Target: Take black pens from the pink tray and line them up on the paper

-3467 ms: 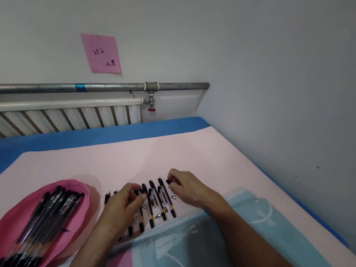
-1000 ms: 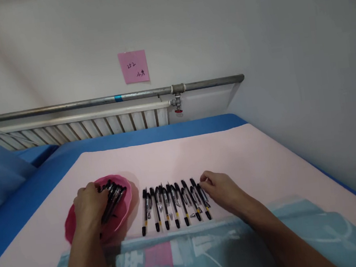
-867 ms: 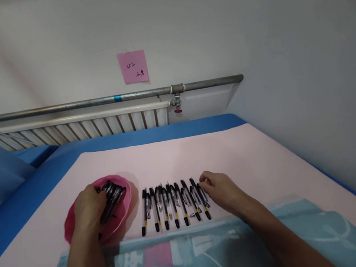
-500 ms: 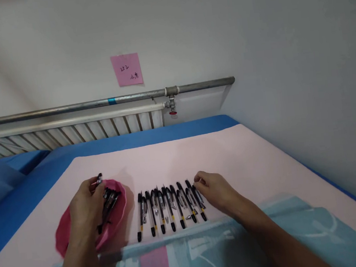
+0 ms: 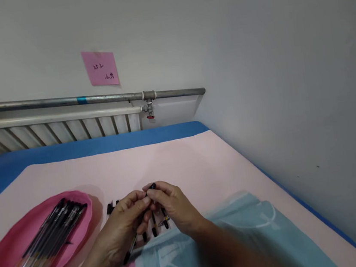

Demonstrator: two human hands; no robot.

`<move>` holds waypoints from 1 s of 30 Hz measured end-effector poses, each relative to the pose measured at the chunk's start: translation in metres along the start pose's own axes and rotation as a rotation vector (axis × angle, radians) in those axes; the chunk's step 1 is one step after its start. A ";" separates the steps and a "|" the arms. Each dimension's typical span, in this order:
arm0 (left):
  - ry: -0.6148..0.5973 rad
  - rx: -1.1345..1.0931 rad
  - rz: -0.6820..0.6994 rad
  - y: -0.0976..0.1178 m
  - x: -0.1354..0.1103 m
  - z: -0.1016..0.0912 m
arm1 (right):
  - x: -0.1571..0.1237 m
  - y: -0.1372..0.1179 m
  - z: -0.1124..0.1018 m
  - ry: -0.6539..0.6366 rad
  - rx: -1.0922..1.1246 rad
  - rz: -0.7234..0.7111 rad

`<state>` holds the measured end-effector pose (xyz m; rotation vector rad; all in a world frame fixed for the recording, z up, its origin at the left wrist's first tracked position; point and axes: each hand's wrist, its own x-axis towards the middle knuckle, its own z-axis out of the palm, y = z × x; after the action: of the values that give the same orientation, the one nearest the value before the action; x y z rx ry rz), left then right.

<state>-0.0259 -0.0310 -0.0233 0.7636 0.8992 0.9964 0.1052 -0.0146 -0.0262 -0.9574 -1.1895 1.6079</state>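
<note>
Between my two hands, over the pink sheet, a black-capped pen [image 5: 132, 246] slants down toward me. My left hand [image 5: 126, 215] is closed round its barrel. The fingertips of my right hand [image 5: 172, 201] pinch its upper black end. Underneath lies a row of pens [image 5: 154, 227], some of them taken apart, largely hidden by my hands. At the left, a pink basket [image 5: 90, 222] holds a bundle of pens [image 5: 49, 244] lying side by side.
A light pink sheet [image 5: 174, 160] covers the surface, with a blue edge [image 5: 117, 141] along the back. Teal cloth [image 5: 241, 229] lies at the front. Behind are a radiator [image 5: 61, 130], a pipe [image 5: 111, 97] and a pink note [image 5: 100, 68] on the wall.
My left hand has come away from the basket with a pen. My right hand has moved left from the end of the row to meet it. The view has turned somewhat.
</note>
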 end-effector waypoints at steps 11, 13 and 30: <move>-0.010 0.089 -0.235 -0.001 -0.002 -0.012 | 0.016 0.000 -0.027 0.276 0.249 -0.094; 0.007 0.129 -0.231 0.000 -0.001 -0.011 | 0.016 -0.004 -0.032 0.303 0.379 -0.096; 0.124 0.378 0.043 -0.013 0.004 0.003 | 0.009 0.004 -0.010 0.201 0.234 0.064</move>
<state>-0.0171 -0.0324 -0.0346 1.0507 1.2032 0.9299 0.1111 -0.0043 -0.0328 -0.9863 -0.8210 1.6175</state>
